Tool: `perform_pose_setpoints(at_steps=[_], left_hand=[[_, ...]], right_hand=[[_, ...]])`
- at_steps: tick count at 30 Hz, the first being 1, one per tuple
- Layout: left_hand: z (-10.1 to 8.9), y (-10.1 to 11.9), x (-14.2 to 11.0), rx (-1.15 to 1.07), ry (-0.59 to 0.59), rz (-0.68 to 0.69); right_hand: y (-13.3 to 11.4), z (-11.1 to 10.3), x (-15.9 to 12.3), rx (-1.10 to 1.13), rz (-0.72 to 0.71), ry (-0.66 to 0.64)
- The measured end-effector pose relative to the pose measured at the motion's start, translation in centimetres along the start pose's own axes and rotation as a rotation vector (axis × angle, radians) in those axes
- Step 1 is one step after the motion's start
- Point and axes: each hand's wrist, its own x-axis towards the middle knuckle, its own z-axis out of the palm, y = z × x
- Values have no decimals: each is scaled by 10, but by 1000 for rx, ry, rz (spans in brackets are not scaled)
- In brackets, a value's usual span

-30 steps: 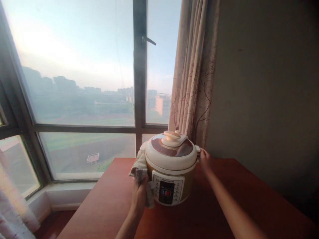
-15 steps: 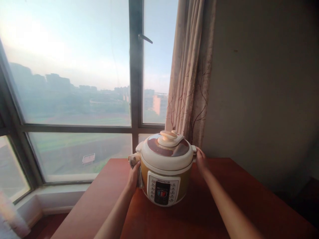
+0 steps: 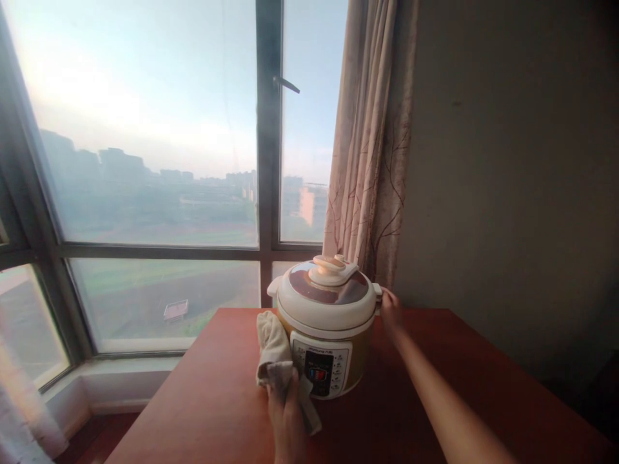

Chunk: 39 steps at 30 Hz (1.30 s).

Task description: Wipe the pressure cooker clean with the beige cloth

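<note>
An electric pressure cooker [image 3: 329, 322] with a cream lid, gold body and front button panel stands upright on the reddish-brown table [image 3: 217, 386]. Its lid is on, topped by a round knob [image 3: 329, 265]. My left hand [image 3: 287, 406] is closed on a pale, bunched cloth [image 3: 273, 341], which lies against the lower left front of the cooker and covers part of the panel's left edge. On the other side, my right hand [image 3: 391, 309] grips the cooker's right side handle, its fingertips partly hidden behind it.
Behind the table is a large window [image 3: 159, 193] with a dark frame and a handle [image 3: 287, 84]. A patterned curtain [image 3: 367, 148] hangs behind the cooker, beside a grey wall [image 3: 503, 174]. The table's left edge drops toward a low sill.
My left hand has moved with the cloth from the cooker's left side, near the handle, down and toward its front. The right hand stays at the right handle.
</note>
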Motion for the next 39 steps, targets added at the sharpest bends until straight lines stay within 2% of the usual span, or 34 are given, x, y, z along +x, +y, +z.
perform_pose_setpoints(at_steps=[3,6,8,10,12,14,16,20,24,26,31,34,37,39], left_hand=[[11,13,-14,107,8,378],[14,29,-14,306,-78,813],[14,43,-11,508,-147,1044],[16,60,-6,739,-272,1199],[21,80,-1,923,-430,1272],[29,98,6,1000,-538,1285],[39,113,15,1004,-564,1259],[50,130,37,930,-470,1186],[43,131,53,858,-384,1156],[38,123,58,814,-332,1156],[30,92,60,611,-110,1156],[24,74,52,522,-65,1094],[9,48,36,447,-117,949],[-6,22,25,389,-117,757]], right_hand=[[-1,0,0,-10,10,13],[-2,1,0,-5,13,10],[-2,2,-1,4,18,4],[-2,2,-1,10,28,0],[-4,2,-2,10,35,-3],[-5,1,-4,8,36,-7],[-7,0,-5,5,32,-12],[-8,-1,-7,-5,29,-12],[-6,0,-5,-18,43,4],[-5,1,-5,-17,47,9],[-2,2,-4,-9,52,25],[-2,3,-5,-3,56,24],[-3,4,-5,3,60,25],[-4,5,-5,10,62,28]])
